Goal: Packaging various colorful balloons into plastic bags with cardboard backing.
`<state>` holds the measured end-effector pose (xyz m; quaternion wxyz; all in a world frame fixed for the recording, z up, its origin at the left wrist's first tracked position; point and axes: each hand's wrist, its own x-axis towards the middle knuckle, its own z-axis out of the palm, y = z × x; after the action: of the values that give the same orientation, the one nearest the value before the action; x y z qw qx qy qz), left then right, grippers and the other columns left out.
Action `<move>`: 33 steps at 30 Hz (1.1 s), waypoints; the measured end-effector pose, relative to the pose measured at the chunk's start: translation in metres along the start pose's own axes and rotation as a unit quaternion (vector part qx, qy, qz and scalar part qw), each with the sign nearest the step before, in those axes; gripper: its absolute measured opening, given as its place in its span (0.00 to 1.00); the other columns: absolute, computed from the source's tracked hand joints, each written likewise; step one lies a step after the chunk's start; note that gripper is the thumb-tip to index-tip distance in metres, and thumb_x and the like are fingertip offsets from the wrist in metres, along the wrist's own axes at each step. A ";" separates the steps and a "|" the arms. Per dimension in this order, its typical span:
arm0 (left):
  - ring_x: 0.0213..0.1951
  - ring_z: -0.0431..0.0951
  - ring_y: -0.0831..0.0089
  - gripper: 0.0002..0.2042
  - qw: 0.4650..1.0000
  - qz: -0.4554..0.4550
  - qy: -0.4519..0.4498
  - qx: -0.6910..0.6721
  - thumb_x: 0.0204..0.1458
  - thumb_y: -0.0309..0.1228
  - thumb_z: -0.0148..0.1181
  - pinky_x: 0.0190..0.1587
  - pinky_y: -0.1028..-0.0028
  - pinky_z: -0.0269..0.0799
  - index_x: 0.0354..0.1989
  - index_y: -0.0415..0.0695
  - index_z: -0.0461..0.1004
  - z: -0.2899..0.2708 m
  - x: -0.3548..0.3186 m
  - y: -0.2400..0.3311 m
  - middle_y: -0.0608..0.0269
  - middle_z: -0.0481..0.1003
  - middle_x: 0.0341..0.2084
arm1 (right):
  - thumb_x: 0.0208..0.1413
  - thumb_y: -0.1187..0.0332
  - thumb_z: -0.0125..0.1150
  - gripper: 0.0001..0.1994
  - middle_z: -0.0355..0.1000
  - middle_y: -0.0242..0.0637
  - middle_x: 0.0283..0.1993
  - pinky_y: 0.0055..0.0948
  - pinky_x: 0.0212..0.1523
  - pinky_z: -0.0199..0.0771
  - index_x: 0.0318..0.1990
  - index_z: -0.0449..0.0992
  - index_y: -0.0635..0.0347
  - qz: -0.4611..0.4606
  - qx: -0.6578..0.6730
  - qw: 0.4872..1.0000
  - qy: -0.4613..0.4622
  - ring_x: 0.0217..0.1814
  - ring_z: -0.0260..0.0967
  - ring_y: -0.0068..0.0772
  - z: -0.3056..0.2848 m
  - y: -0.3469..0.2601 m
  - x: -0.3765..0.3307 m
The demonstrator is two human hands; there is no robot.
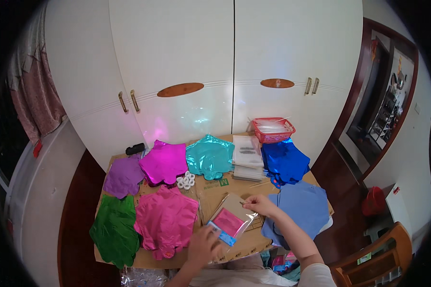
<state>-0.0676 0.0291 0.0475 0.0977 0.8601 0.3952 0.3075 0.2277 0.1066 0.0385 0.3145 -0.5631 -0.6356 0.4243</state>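
A clear plastic bag (246, 224) lies tilted over the cardboard in front of me, with a folded pink foil sheet (227, 219) and a blue strip (221, 233) showing in it. At its upper right corner, the fingers of my right hand (259, 204) are pinched on the plastic. My left hand (205, 245) is beside the lower end of the bag, next to the blue strip; motion smears its fingers, and whether they touch it I cannot tell. Left of the bag lies a stack of pink foil balloons (166, 221). Pale blue foil sheets (299, 210) lie partly under my right forearm.
Purple (123, 177), magenta (163, 161), teal (209, 155), dark blue (285, 161) and green (114, 228) foil stacks ring the cardboard. White rings (185, 181), a pile of clear bags (248, 158) and a red basket (273, 136) of white sticks sit farther back. A wooden chair (378, 258) stands right.
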 end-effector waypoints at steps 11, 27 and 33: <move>0.54 0.63 0.56 0.27 0.985 0.084 -0.076 0.131 0.41 0.51 0.61 0.50 0.53 0.59 0.52 0.57 0.70 0.013 -0.008 0.018 0.57 0.66 0.51 | 0.44 0.67 0.58 0.07 0.71 0.42 0.32 0.40 0.40 0.71 0.27 0.76 0.60 -0.119 -0.474 0.838 0.242 0.40 0.69 0.44 -0.054 0.031 0.070; 0.46 0.68 0.57 0.24 0.988 0.001 0.069 0.136 0.44 0.32 0.62 0.47 0.60 0.64 0.52 0.43 0.68 -0.030 -0.005 0.017 0.53 0.68 0.45 | 0.47 0.66 0.60 0.09 0.72 0.40 0.32 0.40 0.43 0.68 0.36 0.74 0.56 -0.343 -0.264 0.892 -0.133 0.40 0.69 0.43 0.029 -0.079 -0.029; 0.26 0.73 0.67 0.18 0.988 -0.025 -0.052 0.144 0.44 0.28 0.60 0.29 0.69 0.68 0.47 0.44 0.72 -0.034 -0.042 -0.007 0.65 0.71 0.21 | 0.43 0.64 0.64 0.15 0.70 0.40 0.38 0.37 0.47 0.67 0.39 0.73 0.60 -0.300 -0.267 0.915 0.046 0.45 0.67 0.42 0.078 -0.075 -0.052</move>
<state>-0.1135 0.0004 0.0520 0.0008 0.8698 0.4512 0.1995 0.1344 0.0401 0.0746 0.2945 -0.4277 -0.8490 0.0982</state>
